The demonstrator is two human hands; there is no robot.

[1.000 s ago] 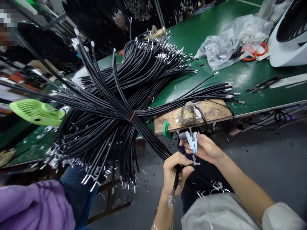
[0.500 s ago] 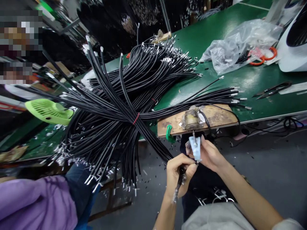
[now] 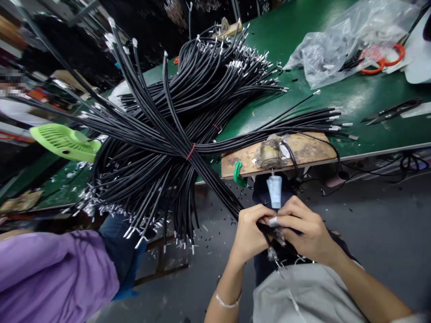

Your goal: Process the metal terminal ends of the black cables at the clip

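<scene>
My left hand point(image 3: 252, 234) is closed around black cables point(image 3: 224, 190) that run down from a red-tied bundle. Close beside it, my right hand point(image 3: 303, 229) pinches at a cable end, where a pale tip shows between the fingers. Frayed silvery cable ends point(image 3: 272, 255) hang below both hands. Just above the fingers, a light-blue tapered piece point(image 3: 275, 192) sits on the shaft of a small tape-wrapped motor point(image 3: 270, 153). That motor is fixed to a wooden board point(image 3: 311, 148) at the table edge. My fingers partly hide the cable ends.
A large pile of black cables point(image 3: 208, 96) lies on the green table point(image 3: 269, 49). Nearby are a green clamp point(image 3: 239, 175), a lime-green fan point(image 3: 65, 142), snips point(image 3: 392, 111), orange-handled scissors point(image 3: 373, 67) and a plastic bag point(image 3: 323, 58). A person's purple sleeve point(image 3: 57, 273) is at left.
My right hand has moved down from beside the light-blue piece to the cable ends at my left hand. The light-blue piece appears turned on its shaft. The view has shifted slightly.
</scene>
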